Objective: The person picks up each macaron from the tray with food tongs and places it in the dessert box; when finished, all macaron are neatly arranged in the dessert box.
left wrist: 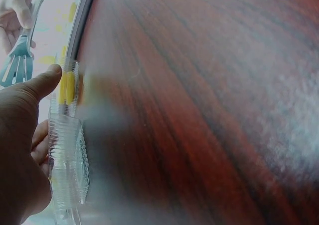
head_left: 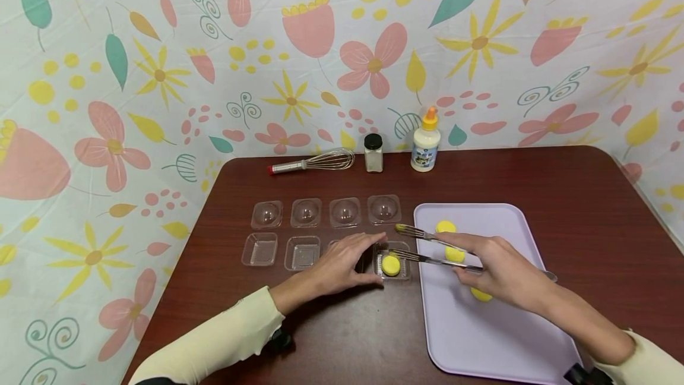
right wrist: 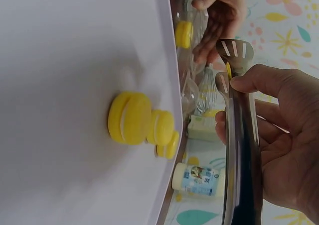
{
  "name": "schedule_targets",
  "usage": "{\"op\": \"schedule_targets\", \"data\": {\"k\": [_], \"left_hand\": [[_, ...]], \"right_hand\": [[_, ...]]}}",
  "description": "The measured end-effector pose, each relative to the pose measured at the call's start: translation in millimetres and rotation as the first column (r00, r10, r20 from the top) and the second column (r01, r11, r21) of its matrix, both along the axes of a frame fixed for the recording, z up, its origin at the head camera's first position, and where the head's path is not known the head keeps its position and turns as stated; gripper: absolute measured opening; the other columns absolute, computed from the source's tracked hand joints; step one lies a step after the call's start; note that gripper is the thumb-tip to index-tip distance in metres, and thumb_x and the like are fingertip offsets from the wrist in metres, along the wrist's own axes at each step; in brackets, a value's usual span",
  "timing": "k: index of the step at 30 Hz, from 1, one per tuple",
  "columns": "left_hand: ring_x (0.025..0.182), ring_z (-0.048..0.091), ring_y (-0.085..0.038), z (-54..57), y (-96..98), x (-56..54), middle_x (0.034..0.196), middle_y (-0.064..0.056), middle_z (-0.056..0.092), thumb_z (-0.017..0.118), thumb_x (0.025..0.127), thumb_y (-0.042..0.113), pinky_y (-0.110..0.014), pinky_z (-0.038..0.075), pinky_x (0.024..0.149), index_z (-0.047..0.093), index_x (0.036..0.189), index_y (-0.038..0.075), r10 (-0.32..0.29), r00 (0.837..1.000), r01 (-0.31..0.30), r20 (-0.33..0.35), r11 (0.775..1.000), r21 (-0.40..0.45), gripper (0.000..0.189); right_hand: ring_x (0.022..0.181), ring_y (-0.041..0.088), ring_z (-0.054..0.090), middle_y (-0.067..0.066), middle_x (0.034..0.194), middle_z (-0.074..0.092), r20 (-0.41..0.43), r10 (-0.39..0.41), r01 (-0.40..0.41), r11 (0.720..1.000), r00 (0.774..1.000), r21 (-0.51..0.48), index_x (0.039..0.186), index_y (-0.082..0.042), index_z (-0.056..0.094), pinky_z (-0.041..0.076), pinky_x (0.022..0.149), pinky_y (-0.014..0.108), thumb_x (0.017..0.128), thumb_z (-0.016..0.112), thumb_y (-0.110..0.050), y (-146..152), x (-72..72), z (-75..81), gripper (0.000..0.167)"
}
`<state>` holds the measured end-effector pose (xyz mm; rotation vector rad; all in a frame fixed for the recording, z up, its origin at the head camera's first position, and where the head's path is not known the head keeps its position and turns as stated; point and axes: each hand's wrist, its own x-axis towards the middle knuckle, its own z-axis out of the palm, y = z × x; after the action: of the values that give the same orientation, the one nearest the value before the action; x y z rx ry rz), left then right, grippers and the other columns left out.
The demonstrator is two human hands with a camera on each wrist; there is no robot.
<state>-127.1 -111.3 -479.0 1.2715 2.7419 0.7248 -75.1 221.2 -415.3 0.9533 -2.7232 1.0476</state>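
Note:
A pair of slotted metal tongs [head_left: 443, 261] is held in my right hand [head_left: 504, 269], thumb on one arm and fingers on the other. Its ends are spread apart, with nothing between them. Just below the lower end, a yellow macaron [head_left: 390, 265] sits inside a clear plastic box [head_left: 405, 271]. My left hand [head_left: 342, 263] curves beside that box, thumb and fingers apart and fingertips close to its left side; it covers much of a neighbouring box. Three more yellow macarons [right wrist: 130, 118] lie on a lilac tray [head_left: 481, 337] beneath the right hand.
Left of the left hand are two clear box bases [head_left: 260, 249] [head_left: 302, 253]. Behind them stands a row of several domed lids [head_left: 306, 213]. Along the back edge lie a whisk [head_left: 328, 160], a black-capped jar [head_left: 373, 154] and an orange-tipped bottle [head_left: 425, 146]. A patterned cloth [head_left: 214, 76] hangs behind the table.

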Motion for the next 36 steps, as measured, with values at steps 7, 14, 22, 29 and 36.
{"op": "schedule_targets", "data": {"k": [7, 14, 22, 29, 36], "left_hand": [[0.143, 0.053, -0.029, -0.3, -1.1, -0.6, 0.15, -0.008, 0.06, 0.088, 0.087, 0.045, -0.045, 0.04, 0.12, 0.043, 0.162, 0.01, 0.0, 1.0, 0.0, 0.016, 1.0, -0.016, 0.094], [0.144, 0.051, -0.035, 6.2, -7.9, -3.9, 0.152, -0.009, 0.059, 0.091, 0.084, 0.045, -0.053, 0.04, 0.12, 0.044, 0.16, 0.006, -0.036, 0.999, 0.037, -0.024, 0.998, 0.058, 0.097], [0.144, 0.05, -0.038, 13.1, -31.4, -9.8, 0.156, -0.013, 0.054, 0.093, 0.082, 0.043, -0.057, 0.038, 0.12, 0.042, 0.161, 0.003, -0.05, 0.997, 0.057, -0.066, 0.992, 0.115, 0.102], [0.143, 0.051, -0.041, 14.0, -61.2, -12.7, 0.156, -0.014, 0.055, 0.093, 0.081, 0.044, -0.06, 0.039, 0.118, 0.041, 0.163, 0.007, -0.006, 0.997, 0.014, -0.079, 0.995, 0.094, 0.104], [0.144, 0.05, -0.043, 11.4, -83.9, -14.9, 0.154, -0.015, 0.056, 0.094, 0.08, 0.045, -0.062, 0.035, 0.12, 0.042, 0.162, 0.004, 0.007, 0.998, -0.004, -0.064, 0.999, 0.053, 0.106]], "right_hand": [[0.103, 0.013, 0.067, 0.012, 0.136, 0.071, -0.05, -0.054, 0.056, 0.997, 0.997, 0.053, 0.143, -0.008, 0.067, 0.046, 0.071, 0.019, 0.075, 0.091, 0.006, 9.4, -0.6, 4.3, 0.074], [0.121, 0.022, 0.068, 0.008, 0.138, 0.07, -0.041, -0.075, 0.077, 0.996, 0.996, 0.054, 0.148, -0.01, 0.064, 0.045, 0.083, 0.008, 0.074, 0.091, 0.008, 20.1, 0.9, 6.9, 0.081], [0.098, 0.004, 0.064, 0.006, 0.128, 0.075, -0.115, -0.132, 0.142, 0.987, 0.985, 0.076, 0.143, -0.01, 0.067, 0.043, 0.075, 0.01, 0.072, 0.094, 0.003, 37.4, -0.1, -4.5, 0.077], [0.091, 0.015, 0.066, 0.015, 0.123, 0.075, -0.154, -0.188, 0.206, 0.972, 0.97, 0.109, 0.139, -0.006, 0.069, 0.044, 0.068, 0.014, 0.069, 0.097, -0.001, 57.2, -5.4, -21.2, 0.075], [0.084, 0.017, 0.065, 0.019, 0.12, 0.075, -0.121, -0.232, 0.249, 0.957, 0.965, 0.151, 0.138, -0.005, 0.069, 0.051, 0.064, 0.028, 0.07, 0.097, -0.003, 69.7, -8.2, -29.5, 0.074]]}}
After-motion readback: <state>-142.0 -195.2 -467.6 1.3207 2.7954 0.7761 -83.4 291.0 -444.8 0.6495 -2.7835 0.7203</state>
